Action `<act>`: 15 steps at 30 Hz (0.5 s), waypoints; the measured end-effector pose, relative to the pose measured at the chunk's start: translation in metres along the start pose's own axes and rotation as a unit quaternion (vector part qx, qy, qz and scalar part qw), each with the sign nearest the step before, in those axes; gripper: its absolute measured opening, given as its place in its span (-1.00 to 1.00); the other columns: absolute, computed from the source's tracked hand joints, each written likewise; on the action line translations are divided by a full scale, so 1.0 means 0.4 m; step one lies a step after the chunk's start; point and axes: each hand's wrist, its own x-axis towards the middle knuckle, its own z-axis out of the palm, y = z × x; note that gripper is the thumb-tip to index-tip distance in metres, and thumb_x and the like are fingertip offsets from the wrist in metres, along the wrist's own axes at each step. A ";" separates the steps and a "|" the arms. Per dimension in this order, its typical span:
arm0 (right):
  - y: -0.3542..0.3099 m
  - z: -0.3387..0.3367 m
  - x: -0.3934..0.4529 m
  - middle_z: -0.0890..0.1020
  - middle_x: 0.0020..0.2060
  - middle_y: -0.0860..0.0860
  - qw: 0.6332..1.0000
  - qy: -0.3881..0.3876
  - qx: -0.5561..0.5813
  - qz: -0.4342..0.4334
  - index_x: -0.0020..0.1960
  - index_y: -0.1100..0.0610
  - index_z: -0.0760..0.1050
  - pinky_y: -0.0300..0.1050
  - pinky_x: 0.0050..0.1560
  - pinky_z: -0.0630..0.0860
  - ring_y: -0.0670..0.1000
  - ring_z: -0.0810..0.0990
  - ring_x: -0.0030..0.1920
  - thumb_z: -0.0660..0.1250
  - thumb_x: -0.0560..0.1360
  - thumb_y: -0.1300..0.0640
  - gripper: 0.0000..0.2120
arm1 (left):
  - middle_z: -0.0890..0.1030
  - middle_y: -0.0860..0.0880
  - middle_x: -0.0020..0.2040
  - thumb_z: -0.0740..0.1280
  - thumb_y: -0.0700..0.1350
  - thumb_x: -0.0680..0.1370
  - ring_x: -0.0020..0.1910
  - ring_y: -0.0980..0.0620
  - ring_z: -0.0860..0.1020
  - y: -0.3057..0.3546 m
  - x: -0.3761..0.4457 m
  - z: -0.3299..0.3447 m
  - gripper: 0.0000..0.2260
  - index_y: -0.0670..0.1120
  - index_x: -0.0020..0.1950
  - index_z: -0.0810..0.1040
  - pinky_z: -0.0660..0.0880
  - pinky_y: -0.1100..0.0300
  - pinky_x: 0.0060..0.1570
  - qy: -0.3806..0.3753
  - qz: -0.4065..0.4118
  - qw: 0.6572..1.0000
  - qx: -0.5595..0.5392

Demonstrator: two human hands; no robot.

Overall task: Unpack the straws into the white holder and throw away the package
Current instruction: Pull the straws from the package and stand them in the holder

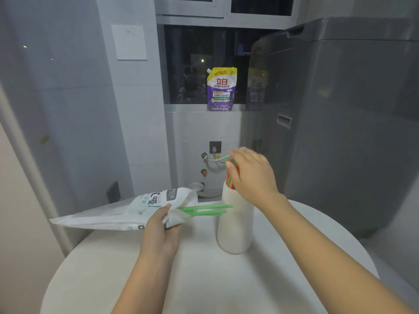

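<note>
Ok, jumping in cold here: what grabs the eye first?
The right hand at the white holder, mid-table, setting red and green straws into it. Left of it, the left hand grips the white package, green straws poking out.

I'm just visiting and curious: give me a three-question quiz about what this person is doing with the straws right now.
1. True or false: the white package lies flat on the table, untouched.
2. Which hand is at the white holder? A) left hand B) right hand
3. What colour are the straws sticking out of the package?

Key: 1 false, the left hand holds it up. 2 B, gripping a bundle of straws in the holder. 3 green.
</note>
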 end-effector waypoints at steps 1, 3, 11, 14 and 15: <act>-0.004 -0.006 -0.005 0.42 0.38 0.01 1.000 0.009 -0.004 -0.005 0.39 0.08 0.34 -0.07 0.42 0.04 0.02 0.23 0.45 0.05 0.60 0.01 -0.61 | 0.56 -0.11 -0.07 0.15 -0.41 0.54 -0.06 -0.02 0.56 0.001 0.000 -0.001 -0.77 -0.23 0.14 0.45 0.55 0.14 -0.07 0.001 -0.002 1.000 0.001; -0.019 -0.018 -0.027 0.46 0.35 0.02 0.998 0.063 0.014 -0.021 0.35 0.09 0.39 -0.03 0.43 0.02 0.05 0.27 0.44 0.09 0.59 0.01 -0.62 | 0.55 -0.11 -0.08 0.16 -0.41 0.55 -0.05 -0.03 0.56 0.003 -0.001 -0.001 -0.81 -0.23 0.09 0.46 0.55 0.11 -0.08 0.005 -0.002 1.000 -0.003; -0.094 0.018 -0.193 0.53 0.02 -0.12 0.961 0.079 0.265 0.022 0.14 0.08 0.56 -0.34 0.10 0.29 -0.15 0.42 0.07 0.16 0.54 0.01 -0.70 | 0.68 -0.01 -0.23 0.19 -0.38 0.55 -0.15 0.04 0.62 0.014 -0.015 0.002 -0.81 -0.14 0.01 0.51 0.58 0.13 -0.07 -0.023 0.035 0.999 0.034; -0.106 0.040 -0.215 0.45 0.09 -0.25 0.939 -0.062 0.330 0.078 0.29 -0.07 0.41 -0.30 0.05 0.37 -0.19 0.48 0.06 0.15 0.56 -0.09 -0.68 | 0.68 -0.03 -0.09 0.22 -0.38 0.54 -0.04 -0.01 0.61 0.013 -0.024 0.004 -0.74 -0.13 0.14 0.52 0.50 0.10 0.06 -0.056 0.046 0.996 0.050; -0.109 0.046 -0.219 0.48 0.08 -0.21 0.922 -0.103 0.359 0.101 0.30 -0.09 0.38 -0.24 0.03 0.42 -0.14 0.53 0.02 0.17 0.55 -0.10 -0.67 | 0.67 -0.03 -0.07 0.22 -0.37 0.54 -0.05 0.00 0.61 0.013 -0.027 0.005 -0.73 -0.13 0.17 0.51 0.52 0.13 0.00 -0.065 0.049 0.995 0.057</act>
